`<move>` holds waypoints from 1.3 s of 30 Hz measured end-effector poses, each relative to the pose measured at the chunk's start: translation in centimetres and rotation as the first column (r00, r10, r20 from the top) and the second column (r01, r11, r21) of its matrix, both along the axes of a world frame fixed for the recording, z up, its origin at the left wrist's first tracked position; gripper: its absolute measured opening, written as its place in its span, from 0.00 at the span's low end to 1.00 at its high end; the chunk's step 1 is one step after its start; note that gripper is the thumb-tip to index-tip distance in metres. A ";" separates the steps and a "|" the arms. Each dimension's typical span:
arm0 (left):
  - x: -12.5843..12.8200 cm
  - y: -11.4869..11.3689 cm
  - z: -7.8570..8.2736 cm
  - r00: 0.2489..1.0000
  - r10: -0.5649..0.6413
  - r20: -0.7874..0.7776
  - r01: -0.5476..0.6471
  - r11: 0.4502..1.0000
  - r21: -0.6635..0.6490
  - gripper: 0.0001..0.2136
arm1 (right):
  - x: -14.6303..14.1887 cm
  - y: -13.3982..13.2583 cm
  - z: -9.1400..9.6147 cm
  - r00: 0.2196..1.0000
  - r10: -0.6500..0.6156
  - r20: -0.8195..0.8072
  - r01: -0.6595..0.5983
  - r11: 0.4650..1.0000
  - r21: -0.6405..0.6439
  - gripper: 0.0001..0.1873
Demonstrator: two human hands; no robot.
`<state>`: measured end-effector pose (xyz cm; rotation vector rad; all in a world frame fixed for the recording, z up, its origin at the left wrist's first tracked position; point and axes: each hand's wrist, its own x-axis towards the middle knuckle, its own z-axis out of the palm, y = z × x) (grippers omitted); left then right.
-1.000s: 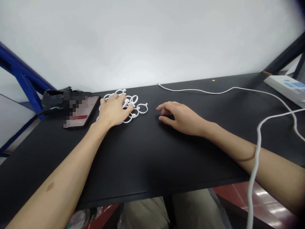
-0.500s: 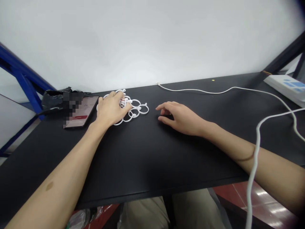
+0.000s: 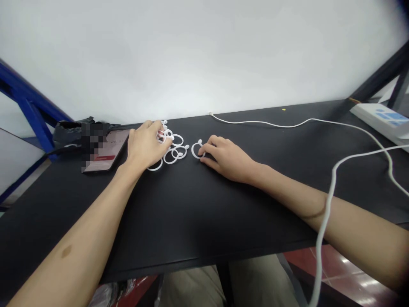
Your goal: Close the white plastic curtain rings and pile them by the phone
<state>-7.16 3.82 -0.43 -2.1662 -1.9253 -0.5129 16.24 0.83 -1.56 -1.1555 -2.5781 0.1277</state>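
My right hand (image 3: 228, 158) pinches a white ring with a small knob (image 3: 193, 152) between thumb and fingers, just above or on the black table (image 3: 204, 209). To its left lies a cluster of similar white rings (image 3: 177, 140), several of them overlapping. Over the left part of this cluster sits my left hand (image 3: 145, 143), its fingers curled around some rings and its thumb pointing to the right. The fingertips of my left hand are partly hidden, and so are the rings beneath its palm.
A phone (image 3: 108, 153) lies left of my left hand, beside a crumpled black bag (image 3: 68, 134). A white cable (image 3: 271, 124) runs along the back, and a thicker one (image 3: 326, 204) hangs across my right forearm. At the far right is a white box (image 3: 377, 119). A white wall (image 3: 204, 59) stands behind.
My right hand has moved left and closed on the rightmost white ring, which now lies apart from the cluster. My left hand has stayed over the other rings.
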 end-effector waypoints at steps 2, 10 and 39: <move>0.0 0.0 0.0 1.000 0.008 0.001 -0.008 1.000 0.005 0.07 | 0.2 0.0 0.0 1.000 0.004 -0.011 -0.004 1.000 -0.007 0.11; -0.5 -0.2 0.0 0.999 -0.004 0.036 0.001 0.998 0.069 0.08 | 0.8 -0.2 0.2 0.995 0.037 -0.092 -0.044 0.996 -0.079 0.09; 0.9 -2.2 1.2 0.969 -0.225 0.099 0.209 0.966 0.153 0.12 | 0.8 -0.7 0.3 0.962 0.047 -0.268 -0.087 0.986 -0.141 0.06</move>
